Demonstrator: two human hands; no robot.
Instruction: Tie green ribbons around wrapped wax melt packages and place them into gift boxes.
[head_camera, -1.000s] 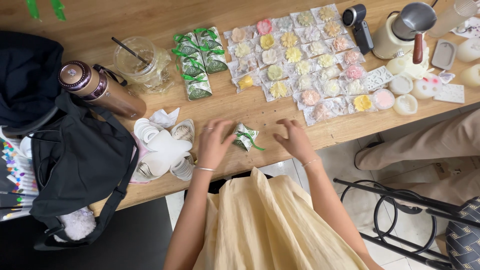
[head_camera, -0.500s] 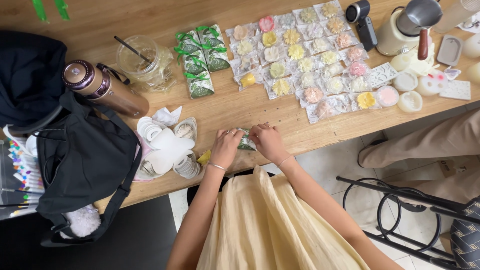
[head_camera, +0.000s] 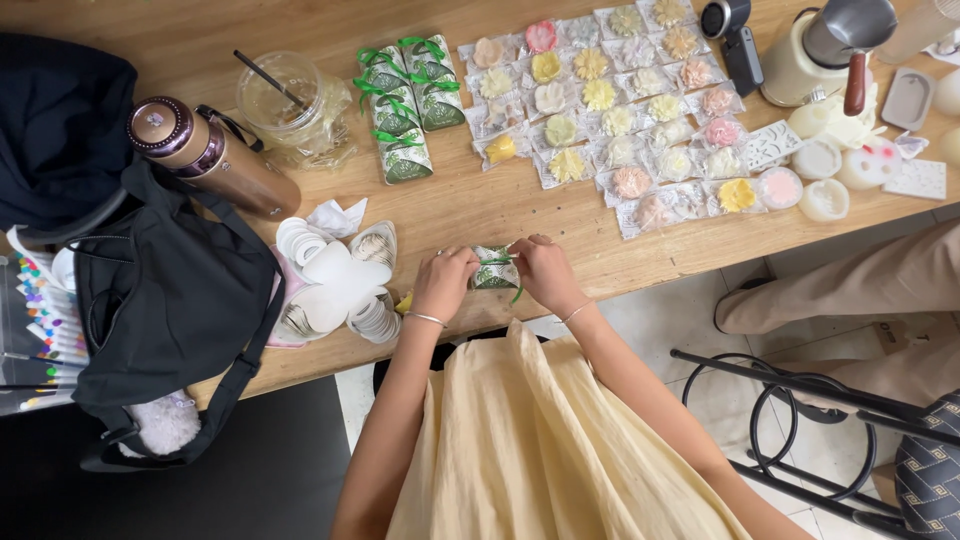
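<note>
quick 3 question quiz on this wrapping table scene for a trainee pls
1. True or false: both hands touch the small green-patterned packet.
2. Which lies nearest the left hand? A the white flower-shaped tray B the bronze bottle C the clear cup
3. What colour is the ribbon on the finished packets by the cup?

Key: 1 true, with the right hand opposite the left. 2 A. 3 green.

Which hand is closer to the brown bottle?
Left. The left hand sits right of the brown bottle; the right hand is farther, past the small packet.
</note>
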